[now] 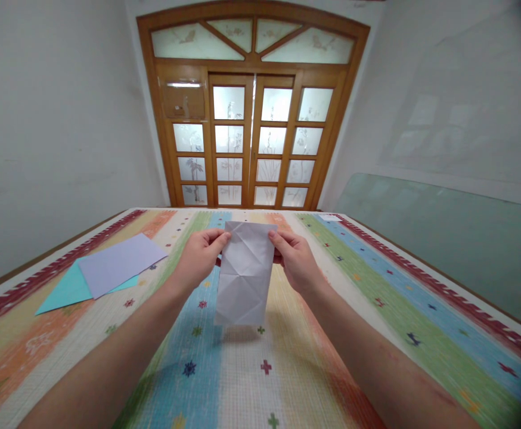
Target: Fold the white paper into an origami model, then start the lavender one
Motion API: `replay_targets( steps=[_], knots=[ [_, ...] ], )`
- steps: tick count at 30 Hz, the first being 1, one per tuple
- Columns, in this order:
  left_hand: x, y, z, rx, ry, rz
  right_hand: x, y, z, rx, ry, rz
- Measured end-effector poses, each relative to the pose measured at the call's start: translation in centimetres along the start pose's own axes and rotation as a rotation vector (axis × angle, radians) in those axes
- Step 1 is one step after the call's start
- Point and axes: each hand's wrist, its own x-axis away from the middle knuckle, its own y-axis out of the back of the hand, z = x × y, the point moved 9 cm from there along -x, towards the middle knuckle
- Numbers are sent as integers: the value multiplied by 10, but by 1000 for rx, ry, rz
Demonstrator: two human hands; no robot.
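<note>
A creased sheet of pale paper (244, 277), taller than it is wide, hangs upright above the striped bed mat. Diagonal and straight fold lines cross its surface. My left hand (202, 253) pinches its upper left edge between thumb and fingers. At the upper right edge my right hand (294, 256) grips it the same way. The fingertips of both hands are partly hidden behind the paper. A soft shadow lies on the mat beneath its lower edge.
A lavender sheet (124, 262) overlaps a turquoise sheet (61, 292) on the left of the striped mat (242, 393). A small white slip (331, 218) lies at the far right. Beyond the far edge stands a wooden door (251, 137); a pale green panel (448, 238) borders the right.
</note>
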Motion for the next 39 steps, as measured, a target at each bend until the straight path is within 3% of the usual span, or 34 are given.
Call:
replay_targets(
  steps=[5,8,12,15,17,20,24,28,34,39],
  knots=[
    [0,-3,1,-18,21,12,-1,5,1,13,16,-33],
    [-1,-6,5,-21,99,97,-3,9,1,51,13,-38],
    [1,-5,3,-42,165,218,0,-3,-1,222,-56,112],
    [3,-5,-7,-137,93,232,11,-27,-1,395,-45,301],
    [9,-14,-11,-222,48,289,21,-44,1,507,1,401],
    [16,-26,-16,-347,1,307,31,-57,4,574,35,452],
    [18,-23,-32,-429,-82,219,33,-58,9,571,25,463],
    [11,8,-44,-442,-114,86,29,-48,13,607,-7,509],
    [-4,87,-38,-292,-20,-209,14,-17,21,623,-61,485],
    [-10,119,-28,-123,23,-360,0,20,30,682,-83,383]
  ],
)
